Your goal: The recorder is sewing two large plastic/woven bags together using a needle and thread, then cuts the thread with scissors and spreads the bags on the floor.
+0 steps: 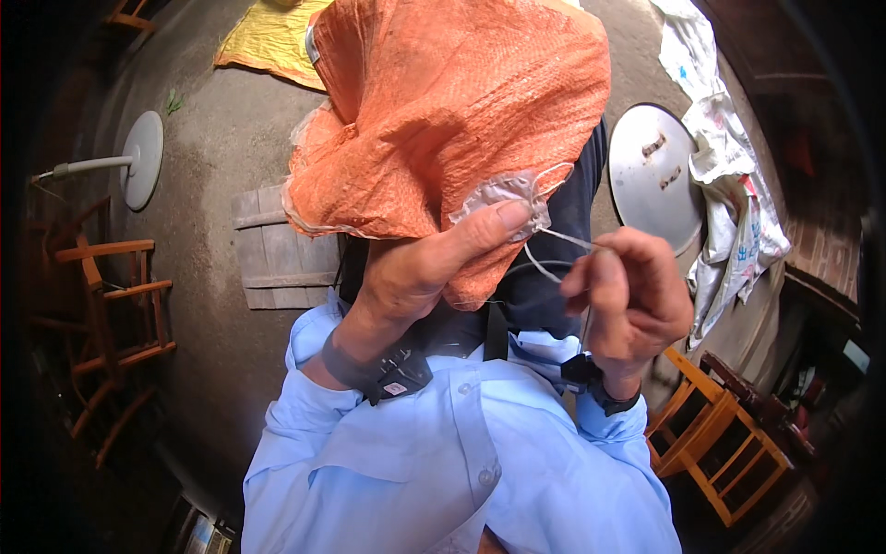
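An orange woven sack (461, 92) lies bunched over my lap, its pale hem along the left. My left hand (415, 277) grips its lower part, thumb pressed on a crumpled whitish patch (484, 194) by a small knot. A thin pale string (563, 236) runs from the knot to my right hand (635, 305), whose thumb and fingers are closed on it. Loops of the string hang beside and below the patch. The fingers of my left hand are mostly hidden under the sack.
A yellow sack (258, 46) lies at the top. To the left are a wooden slat board (268, 265), a round stand with a pole (143, 160) and wooden chairs (115, 295). To the right are a metal lid (637, 194), white sacks (720, 162) and another chair (724, 452).
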Tool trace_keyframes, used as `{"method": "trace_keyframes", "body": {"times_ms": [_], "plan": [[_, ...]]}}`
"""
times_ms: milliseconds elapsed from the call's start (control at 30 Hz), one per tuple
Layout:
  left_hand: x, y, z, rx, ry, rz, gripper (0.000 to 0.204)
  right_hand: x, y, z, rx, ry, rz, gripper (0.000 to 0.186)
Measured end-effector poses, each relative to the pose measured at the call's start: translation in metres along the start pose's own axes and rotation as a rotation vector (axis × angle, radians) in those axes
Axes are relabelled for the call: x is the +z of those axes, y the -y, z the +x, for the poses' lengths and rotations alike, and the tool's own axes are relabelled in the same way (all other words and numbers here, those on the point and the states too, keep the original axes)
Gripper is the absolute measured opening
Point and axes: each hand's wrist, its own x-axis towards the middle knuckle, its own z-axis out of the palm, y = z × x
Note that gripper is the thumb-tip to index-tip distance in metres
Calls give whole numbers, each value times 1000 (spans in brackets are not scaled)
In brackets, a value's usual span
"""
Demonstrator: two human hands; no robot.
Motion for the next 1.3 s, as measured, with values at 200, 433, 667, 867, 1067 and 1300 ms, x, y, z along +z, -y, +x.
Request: {"method": "trace_keyframes", "body": {"times_ms": [200, 433, 667, 867, 1067, 1300], "plan": [[4, -3, -1, 17, 93, -41, 25, -18, 4, 24, 31, 36, 93, 13], [8, -17, -11, -209, 168, -155, 28, -25, 9, 54, -171, 249, -153, 14], [9, -22, -14, -259, 203, -248, 28, -11, 13, 82, -517, 533, -424, 20], [8, -11, -7, -160, 58, -65, 23, -5, 14, 86, -544, 524, -462, 17], [5, -13, -7, -152, 35, -73, 27, -1, 12, 83, -553, 429, -447, 15], [5, -13, -4, -151, 125, -170, 28, -1, 4, 85, -665, 398, -495, 16]]}}
